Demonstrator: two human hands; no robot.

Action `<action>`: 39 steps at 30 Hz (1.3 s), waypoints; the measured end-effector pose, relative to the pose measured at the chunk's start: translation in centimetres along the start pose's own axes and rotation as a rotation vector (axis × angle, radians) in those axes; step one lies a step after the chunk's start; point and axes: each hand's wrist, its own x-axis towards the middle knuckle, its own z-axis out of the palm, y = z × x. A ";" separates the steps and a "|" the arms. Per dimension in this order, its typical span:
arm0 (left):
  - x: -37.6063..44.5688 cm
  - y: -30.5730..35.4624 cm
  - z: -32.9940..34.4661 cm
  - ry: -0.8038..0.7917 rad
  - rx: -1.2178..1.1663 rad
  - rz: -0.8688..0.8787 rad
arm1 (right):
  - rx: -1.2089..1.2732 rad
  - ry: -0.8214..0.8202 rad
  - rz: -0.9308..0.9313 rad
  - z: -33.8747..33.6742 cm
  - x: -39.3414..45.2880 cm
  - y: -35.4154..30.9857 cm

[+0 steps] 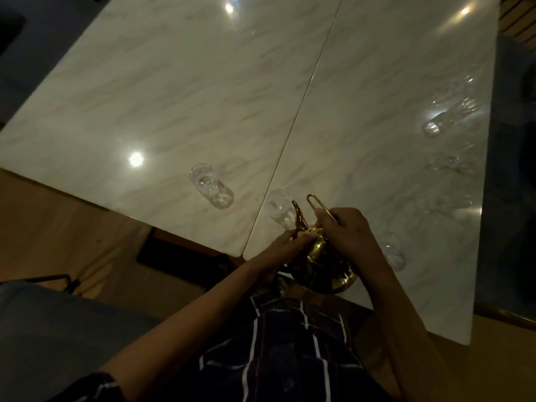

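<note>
A golden metal teapot (322, 262) with a thin wire handle and a curved spout stands at the near edge of the marble table (179, 105). My right hand (345, 230) grips the wire handle from the right. The straight fingers of my left hand (278, 250) press on the teapot's lid near the spout. Just beyond the spout stands a clear glass (279, 208). Another clear glass (210, 185) is to its left, and a third (393, 253) is right of my right wrist.
Several more clear glasses (448, 120) stand along the table's right side, faint in the dim light. A seam runs down the middle of the table. A wooden floor lies at the left, and a grey seat (58, 320) at the lower left.
</note>
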 end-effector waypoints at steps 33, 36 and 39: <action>0.2 0.4 1.4 -0.009 0.043 -0.027 | -0.009 0.018 -0.038 -2.9 -1.9 -1.3; 0.0 0.5 1.4 -0.006 0.049 -0.031 | -0.007 0.014 -0.051 -2.9 -1.9 -1.3; -0.3 0.9 1.4 -0.028 0.056 -0.044 | -0.015 0.013 -0.054 -2.9 -1.9 -1.4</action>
